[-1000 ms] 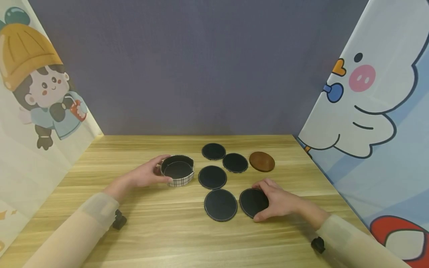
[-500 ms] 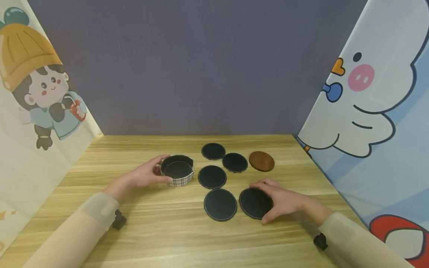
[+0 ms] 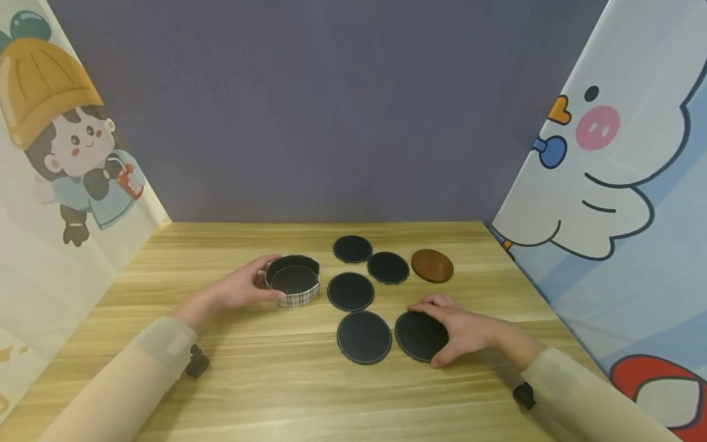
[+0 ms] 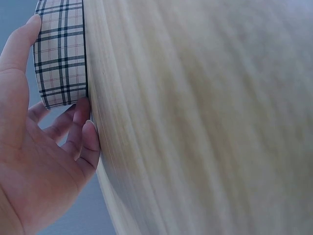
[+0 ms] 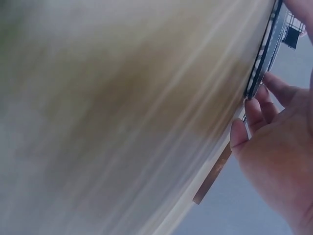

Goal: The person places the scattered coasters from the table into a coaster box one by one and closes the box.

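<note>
Left of the frame's centre, our left hand [image 3: 240,288] curves part-open round a plaid-walled, black-lined round holder [image 3: 298,299]; at lower right, our right hand [image 3: 464,330] widely spans a black, round, stitched coaster [image 3: 421,336], gripping its edge. Four matching black coasters [image 3: 350,291] also lie outside, none stacked; whether any sits inside, we cannot tell.

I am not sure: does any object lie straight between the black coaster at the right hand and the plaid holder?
Yes. A first coaster, left of the right hand, and a second coaster just beyond lie flat in the way to the plaid holder; a straight line passes about where these meet.
</note>
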`<action>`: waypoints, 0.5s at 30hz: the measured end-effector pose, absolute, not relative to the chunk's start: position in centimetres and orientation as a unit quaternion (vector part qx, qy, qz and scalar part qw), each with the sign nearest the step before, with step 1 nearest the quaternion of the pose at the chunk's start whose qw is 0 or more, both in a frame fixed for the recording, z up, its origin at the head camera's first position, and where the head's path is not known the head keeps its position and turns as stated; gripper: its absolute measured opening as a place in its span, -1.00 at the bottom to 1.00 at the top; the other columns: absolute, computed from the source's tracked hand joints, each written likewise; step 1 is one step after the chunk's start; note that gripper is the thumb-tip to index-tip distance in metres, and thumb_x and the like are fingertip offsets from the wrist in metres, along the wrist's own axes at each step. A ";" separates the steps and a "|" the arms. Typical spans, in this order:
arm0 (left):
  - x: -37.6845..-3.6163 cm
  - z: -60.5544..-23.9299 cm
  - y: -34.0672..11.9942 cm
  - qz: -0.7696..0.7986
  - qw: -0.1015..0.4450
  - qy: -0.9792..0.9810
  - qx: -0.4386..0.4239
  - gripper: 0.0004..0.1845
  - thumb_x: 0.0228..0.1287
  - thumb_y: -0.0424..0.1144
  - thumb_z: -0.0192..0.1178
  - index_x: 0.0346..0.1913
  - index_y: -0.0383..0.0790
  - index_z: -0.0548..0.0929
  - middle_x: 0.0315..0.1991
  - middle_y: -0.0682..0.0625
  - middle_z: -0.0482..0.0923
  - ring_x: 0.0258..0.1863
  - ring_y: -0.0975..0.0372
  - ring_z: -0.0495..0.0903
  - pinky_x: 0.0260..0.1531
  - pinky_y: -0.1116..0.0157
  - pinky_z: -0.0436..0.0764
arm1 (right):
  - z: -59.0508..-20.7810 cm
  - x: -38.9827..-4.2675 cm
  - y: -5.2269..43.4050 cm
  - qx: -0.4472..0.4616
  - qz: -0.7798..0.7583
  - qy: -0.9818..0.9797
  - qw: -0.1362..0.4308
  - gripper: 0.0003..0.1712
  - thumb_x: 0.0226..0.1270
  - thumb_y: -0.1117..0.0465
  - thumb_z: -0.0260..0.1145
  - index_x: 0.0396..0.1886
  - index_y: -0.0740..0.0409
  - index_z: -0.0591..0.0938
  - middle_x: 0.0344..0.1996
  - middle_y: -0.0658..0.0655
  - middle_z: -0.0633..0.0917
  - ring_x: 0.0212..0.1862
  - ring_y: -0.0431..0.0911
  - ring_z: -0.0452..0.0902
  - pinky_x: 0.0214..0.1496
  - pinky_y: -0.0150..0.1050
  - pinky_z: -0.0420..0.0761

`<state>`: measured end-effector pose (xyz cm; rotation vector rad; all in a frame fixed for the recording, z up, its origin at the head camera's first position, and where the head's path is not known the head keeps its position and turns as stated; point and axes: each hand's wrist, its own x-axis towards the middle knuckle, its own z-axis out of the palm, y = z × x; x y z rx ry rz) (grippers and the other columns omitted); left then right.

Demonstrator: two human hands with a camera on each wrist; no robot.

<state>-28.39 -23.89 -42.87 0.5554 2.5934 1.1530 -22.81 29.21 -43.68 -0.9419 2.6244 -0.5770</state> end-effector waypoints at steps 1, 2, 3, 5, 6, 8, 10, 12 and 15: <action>-28.4 -42.8 -23.9 0.395 0.124 0.890 0.191 0.20 0.33 0.08 0.58 0.80 -0.11 0.02 0.53 -0.43 0.35 0.30 -0.17 0.67 0.31 -0.20 0.70 | -43.7 -22.8 29.2 -0.326 -0.202 0.912 0.146 0.32 -0.13 -0.16 0.77 0.69 -0.06 0.39 0.54 0.16 0.33 0.53 0.23 0.20 0.39 0.28 0.46; -28.4 -42.8 -23.9 0.394 0.124 0.891 0.190 0.20 0.33 0.08 0.58 0.80 -0.11 0.02 0.53 -0.43 0.35 0.30 -0.17 0.67 0.31 -0.21 0.69 | -43.7 -22.8 29.2 -0.326 -0.203 0.912 0.145 0.31 -0.13 -0.16 0.77 0.68 -0.06 0.40 0.53 0.15 0.33 0.52 0.22 0.21 0.38 0.28 0.47; -28.4 -42.8 -23.9 0.393 0.124 0.891 0.190 0.20 0.33 0.08 0.58 0.80 -0.11 0.02 0.53 -0.43 0.36 0.30 -0.16 0.67 0.32 -0.21 0.69 | -43.7 -22.9 29.2 -0.327 -0.204 0.911 0.143 0.30 -0.13 -0.16 0.77 0.68 -0.07 0.41 0.52 0.15 0.34 0.51 0.22 0.22 0.37 0.26 0.47; -28.4 -42.8 -23.9 0.390 0.123 0.893 0.190 0.20 0.33 0.09 0.58 0.80 -0.11 0.02 0.52 -0.43 0.36 0.30 -0.15 0.67 0.33 -0.22 0.68 | -43.7 -22.9 29.1 -0.330 -0.204 0.912 0.136 0.28 -0.15 -0.15 0.78 0.66 -0.06 0.43 0.49 0.13 0.37 0.48 0.18 0.25 0.36 0.22 0.49; -28.4 -42.8 -23.9 0.388 0.122 0.894 0.189 0.20 0.32 0.09 0.58 0.80 -0.11 0.02 0.52 -0.43 0.36 0.29 -0.15 0.68 0.34 -0.23 0.67 | -43.7 -22.9 29.0 -0.332 -0.203 0.912 0.132 0.27 -0.15 -0.15 0.78 0.64 -0.05 0.45 0.47 0.12 0.38 0.47 0.16 0.26 0.35 0.19 0.50; -28.5 -42.9 -23.9 0.385 0.120 0.895 0.189 0.20 0.32 0.09 0.58 0.80 -0.11 0.03 0.53 -0.43 0.36 0.28 -0.13 0.69 0.33 -0.23 0.67 | -43.8 -22.9 28.9 -0.338 -0.198 0.912 0.121 0.25 -0.16 -0.16 0.78 0.62 -0.03 0.47 0.43 0.09 0.41 0.43 0.11 0.30 0.33 0.12 0.52; -28.5 -42.9 -24.0 0.386 0.119 0.895 0.190 0.20 0.32 0.09 0.58 0.80 -0.12 0.03 0.52 -0.44 0.35 0.26 -0.12 0.69 0.33 -0.23 0.67 | -43.9 -22.9 28.8 -0.341 -0.195 0.913 0.112 0.23 -0.16 -0.16 0.78 0.59 -0.01 0.49 0.39 0.07 0.43 0.39 0.07 0.33 0.31 0.05 0.54; -28.5 -43.0 -24.0 0.386 0.119 0.895 0.191 0.19 0.32 0.08 0.59 0.79 -0.12 0.04 0.52 -0.44 0.35 0.25 -0.11 0.70 0.33 -0.23 0.67 | -44.0 -22.9 28.7 -0.342 -0.196 0.913 0.106 0.22 -0.17 -0.16 0.78 0.57 0.01 0.51 0.37 0.06 0.44 0.36 0.03 0.34 0.30 0.00 0.54; -28.5 -43.0 -23.9 0.386 0.118 0.894 0.192 0.19 0.32 0.08 0.59 0.79 -0.12 0.05 0.52 -0.44 0.35 0.25 -0.11 0.70 0.33 -0.23 0.67 | -44.0 -23.0 28.6 -0.341 -0.200 0.913 0.101 0.19 -0.17 -0.15 0.78 0.54 0.03 0.52 0.35 0.05 0.43 0.33 0.01 0.35 0.29 -0.05 0.54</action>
